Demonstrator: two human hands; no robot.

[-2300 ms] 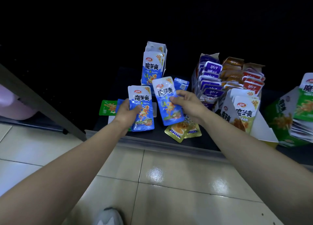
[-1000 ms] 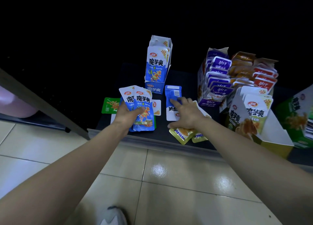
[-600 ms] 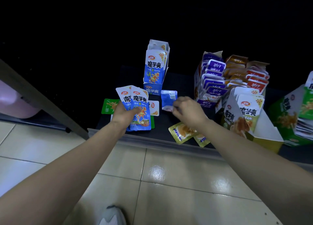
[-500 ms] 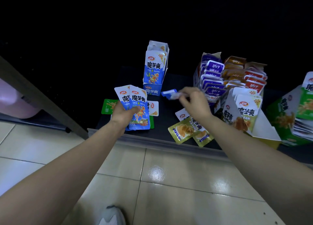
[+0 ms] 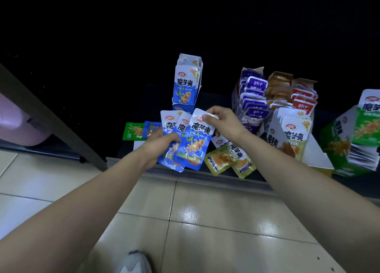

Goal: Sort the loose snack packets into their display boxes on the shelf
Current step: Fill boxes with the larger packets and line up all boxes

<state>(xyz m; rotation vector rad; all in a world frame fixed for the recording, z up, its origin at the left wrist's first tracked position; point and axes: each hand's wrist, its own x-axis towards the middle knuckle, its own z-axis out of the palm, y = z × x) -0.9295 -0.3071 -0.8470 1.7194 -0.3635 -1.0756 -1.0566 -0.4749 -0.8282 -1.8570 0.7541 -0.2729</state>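
My left hand (image 5: pixel 159 144) grips a fan of blue snack packets (image 5: pixel 173 128) over the front of the dark shelf. My right hand (image 5: pixel 223 120) pinches the top of another blue packet (image 5: pixel 195 141) laid against that fan. Behind them the tall blue display box (image 5: pixel 187 83) stands upright with matching packets inside. Two yellow-green packets (image 5: pixel 222 159) lie loose at the shelf's front edge. A green packet (image 5: pixel 133 131) and a blue one (image 5: pixel 151 127) lie flat left of my left hand.
Right of the hands stand a purple packet box (image 5: pixel 254 99), orange and red packets (image 5: pixel 296 93), a yellow-green display box (image 5: pixel 292 137) and a green box (image 5: pixel 357 137). A grey post (image 5: pixel 51 118) slants on the left. Tiled floor (image 5: pixel 205 221) lies below the shelf lip.
My right hand picked a blue packet up off the shelf, lifted it and brought it left onto the fan in my left hand. The left hand stayed in place.
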